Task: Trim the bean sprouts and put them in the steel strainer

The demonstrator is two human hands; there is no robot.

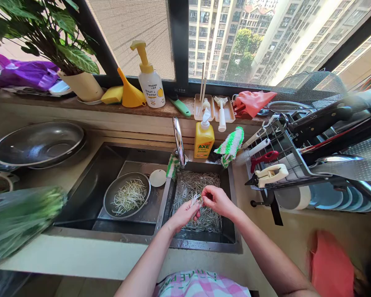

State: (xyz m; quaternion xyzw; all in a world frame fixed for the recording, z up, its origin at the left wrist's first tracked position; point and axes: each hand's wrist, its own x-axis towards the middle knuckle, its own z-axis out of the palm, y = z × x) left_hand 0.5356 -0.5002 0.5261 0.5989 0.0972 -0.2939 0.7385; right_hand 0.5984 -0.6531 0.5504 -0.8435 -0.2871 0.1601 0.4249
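My left hand (186, 214) is closed around a small bunch of bean sprouts (195, 199), whose pale ends stick out past the fingers. Close against it, my right hand (217, 201) pinches at the tips of the same bunch. Both hands are over the right sink basin (228, 231), where a mass of bean sprouts (207, 181) lies wet. In the left basin a round metal pan (106, 201) holds a heap of loose sprouts (130, 196). Beside that pan lies a small white disc (157, 178).
The faucet (179, 142) rises behind the divider, near a yellow AXE bottle (204, 140) and a green-striped cloth (231, 145). At right, a rack (292, 152) holds knives and utensils. A wok (38, 144) and bagged greens (24, 218) are at left.
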